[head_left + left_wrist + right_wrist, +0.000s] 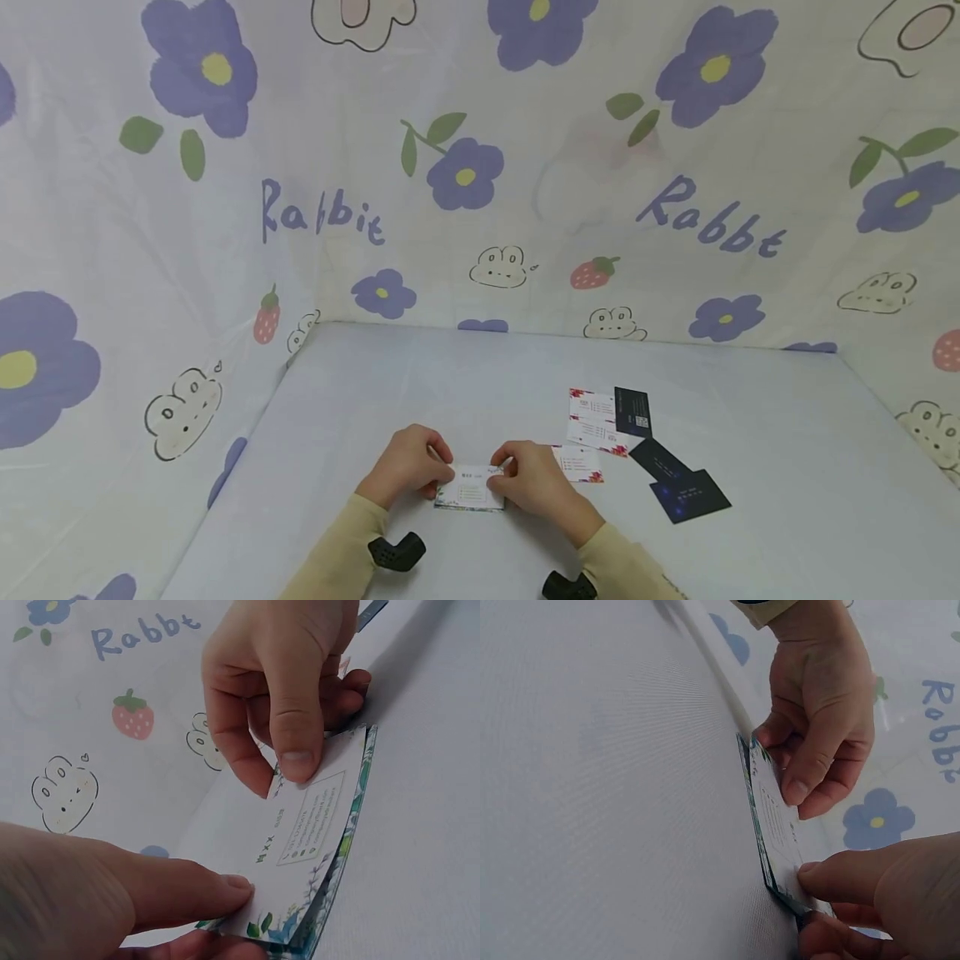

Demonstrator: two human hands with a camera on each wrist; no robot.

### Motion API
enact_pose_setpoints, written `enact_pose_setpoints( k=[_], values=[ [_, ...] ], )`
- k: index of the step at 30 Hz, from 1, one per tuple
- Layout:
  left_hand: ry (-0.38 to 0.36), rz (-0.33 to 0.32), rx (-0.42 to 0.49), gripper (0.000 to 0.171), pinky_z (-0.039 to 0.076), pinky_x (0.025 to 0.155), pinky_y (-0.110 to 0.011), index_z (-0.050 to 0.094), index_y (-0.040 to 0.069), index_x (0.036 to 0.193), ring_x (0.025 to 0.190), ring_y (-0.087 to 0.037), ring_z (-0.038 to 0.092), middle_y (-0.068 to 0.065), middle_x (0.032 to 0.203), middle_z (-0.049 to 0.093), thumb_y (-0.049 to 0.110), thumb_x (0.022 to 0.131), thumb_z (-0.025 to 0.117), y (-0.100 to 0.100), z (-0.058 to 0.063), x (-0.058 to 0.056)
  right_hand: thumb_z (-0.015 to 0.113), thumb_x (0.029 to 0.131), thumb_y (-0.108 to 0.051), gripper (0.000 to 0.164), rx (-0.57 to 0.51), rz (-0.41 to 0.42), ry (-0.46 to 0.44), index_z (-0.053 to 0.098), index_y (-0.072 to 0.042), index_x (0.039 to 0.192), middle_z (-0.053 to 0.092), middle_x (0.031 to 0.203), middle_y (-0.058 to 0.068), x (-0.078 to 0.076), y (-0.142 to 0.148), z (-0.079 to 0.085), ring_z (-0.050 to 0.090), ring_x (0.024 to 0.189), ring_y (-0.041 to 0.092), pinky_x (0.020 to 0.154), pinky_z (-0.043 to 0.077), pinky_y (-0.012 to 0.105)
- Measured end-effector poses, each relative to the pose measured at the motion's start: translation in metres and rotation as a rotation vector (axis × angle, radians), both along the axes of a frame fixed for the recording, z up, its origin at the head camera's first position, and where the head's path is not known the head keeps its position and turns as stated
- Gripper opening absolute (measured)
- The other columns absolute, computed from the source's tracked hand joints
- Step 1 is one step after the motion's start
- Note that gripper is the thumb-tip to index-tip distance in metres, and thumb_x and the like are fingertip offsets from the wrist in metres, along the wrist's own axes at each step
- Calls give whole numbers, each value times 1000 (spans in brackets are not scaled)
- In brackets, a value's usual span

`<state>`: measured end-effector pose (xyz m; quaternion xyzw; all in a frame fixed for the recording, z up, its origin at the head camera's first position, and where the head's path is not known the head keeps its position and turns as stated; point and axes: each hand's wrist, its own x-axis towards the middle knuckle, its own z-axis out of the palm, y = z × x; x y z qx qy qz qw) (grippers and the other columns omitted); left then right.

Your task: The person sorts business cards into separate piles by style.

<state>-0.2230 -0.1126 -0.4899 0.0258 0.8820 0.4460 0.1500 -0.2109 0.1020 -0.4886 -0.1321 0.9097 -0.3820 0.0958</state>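
A small stack of white business cards [471,492] with a leaf-and-flower border lies low at the table's front middle. My left hand [411,463] pinches its left end, thumb on top and fingers beneath. At the opposite end my right hand [534,478] pinches the stack the same way. The left wrist view shows the top card [300,832] with printed text, slightly apart from the cards under it along the near edge. In the right wrist view the stack's edge [759,825] shows a gap between layers.
Right of my hands lie white cards with red flowers [592,412], one of them [581,465] partly behind my right hand. A black card with a QR code [632,411] overlaps them. Two dark blue cards [660,461] [690,497] overlap farther right. A patterned curtain [525,208] hangs behind the white table [390,375].
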Motion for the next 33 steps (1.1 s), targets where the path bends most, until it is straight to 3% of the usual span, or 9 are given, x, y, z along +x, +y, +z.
enact_pose_setpoints(
  k=[11, 23, 28, 33],
  values=[
    [139, 1, -143, 10, 45, 47, -21, 68, 6, 77, 47, -8, 53, -1, 64, 61, 0, 76, 75, 5, 5, 5, 77, 81, -9, 14, 80, 49, 91, 71, -6, 93, 57, 67, -3, 3, -2, -2, 48, 62, 10, 57, 37, 22],
    [121, -10, -131, 9, 42, 46, -21, 68, 5, 79, 45, -8, 52, 0, 59, 60, 0, 78, 75, 6, 6, 7, 78, 80, -9, 14, 72, 47, 108, 72, -5, 93, 57, 65, -3, 5, 1, -2, 49, 61, 9, 57, 38, 22],
    [114, 8, -118, 8, 42, 49, -23, 67, 6, 88, 45, -10, 54, -1, 56, 60, 10, 85, 74, 3, 5, 4, 78, 84, -13, 18, 37, 19, 41, 73, -6, 100, 60, 71, -1, 3, 6, 1, 52, 64, 11, 56, 41, 22],
    [131, 76, -95, 18, 44, 53, -26, 68, 8, 100, 48, -14, 57, -2, 60, 61, 23, 92, 73, 1, 14, -2, 77, 88, -15, 25, -45, -82, -54, 72, -5, 110, 61, 75, 3, -4, 20, 16, 55, 60, 13, 54, 47, 25]
  ],
)
